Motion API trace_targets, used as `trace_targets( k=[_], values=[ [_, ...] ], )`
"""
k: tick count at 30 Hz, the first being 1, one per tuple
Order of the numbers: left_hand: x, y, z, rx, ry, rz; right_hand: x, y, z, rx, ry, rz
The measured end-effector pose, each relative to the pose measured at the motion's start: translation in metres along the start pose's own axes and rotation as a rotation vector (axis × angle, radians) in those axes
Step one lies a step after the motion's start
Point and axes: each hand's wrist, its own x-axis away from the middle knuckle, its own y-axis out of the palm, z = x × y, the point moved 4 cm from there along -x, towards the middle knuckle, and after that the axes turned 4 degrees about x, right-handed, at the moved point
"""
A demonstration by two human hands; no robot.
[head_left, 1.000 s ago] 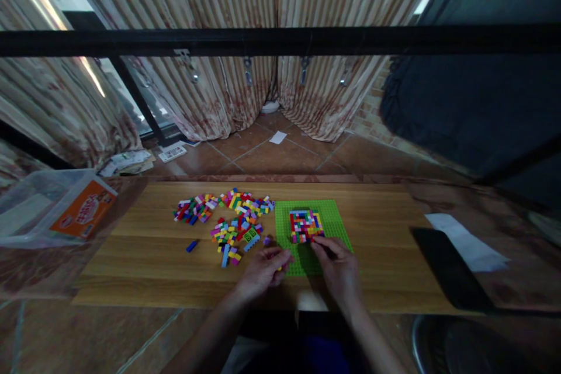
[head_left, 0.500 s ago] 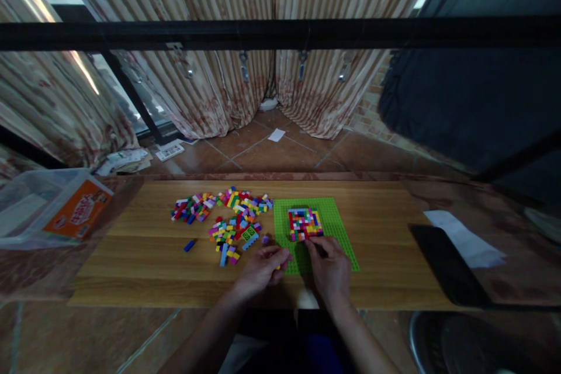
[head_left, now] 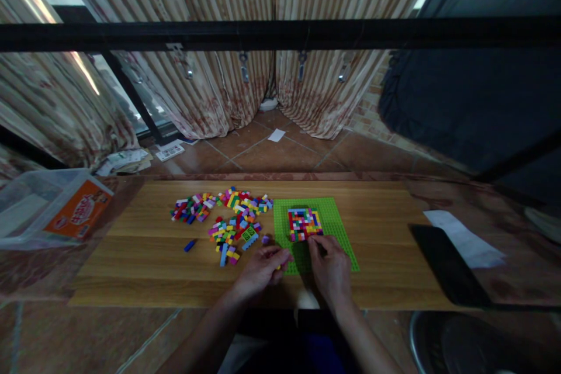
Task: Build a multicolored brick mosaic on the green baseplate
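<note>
A square build of multicoloured toy bricks (head_left: 304, 223) sits on a green studded baseplate (head_left: 346, 245). My right hand (head_left: 332, 263) is at the build's front edge, thumb and forefinger pinched against its front right part. What lies between those fingertips is too small to make out. Over the baseplate's front left corner, my left hand (head_left: 263, 269) is closed around small toy bricks; a yellow bit and a pink bit show between the fingers. Just beyond it, a purple brick (head_left: 265, 239) lies on the wooden table (head_left: 149, 269).
Loose bricks (head_left: 236, 219) are heaped left of the baseplate, with a blue brick (head_left: 189, 245) apart from them. A clear plastic box (head_left: 26, 204) with an orange label stands at the far left. A black flat object (head_left: 447, 263) and white paper (head_left: 464, 239) lie at the right.
My right fingertips have shifted slightly to the right along the build's front edge. My left hand stays in place with its bricks.
</note>
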Motion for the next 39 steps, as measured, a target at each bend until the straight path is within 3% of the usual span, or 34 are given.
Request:
trace_targets(
  k=[13, 22, 29, 35, 39],
  values=[
    [-0.002, -0.001, 0.001, -0.032, 0.020, 0.028, -0.007, -0.003, -0.004, 0.040, 0.007, 0.001],
    [0.000, 0.001, 0.003, -0.062, 0.037, 0.042, -0.016, 0.002, -0.003, 0.049, 0.081, -0.072],
    [0.001, 0.002, 0.001, 0.062, 0.052, 0.072, -0.004, -0.003, -0.003, -0.162, 0.055, -0.030],
    [0.000, -0.001, -0.001, 0.167, 0.033, 0.142, 0.023, 0.004, -0.026, -0.345, -0.035, -0.278],
    [0.000, -0.004, -0.001, 0.205, 0.043, 0.175, 0.028, 0.008, -0.035, -0.351, -0.070, -0.344]
  ],
)
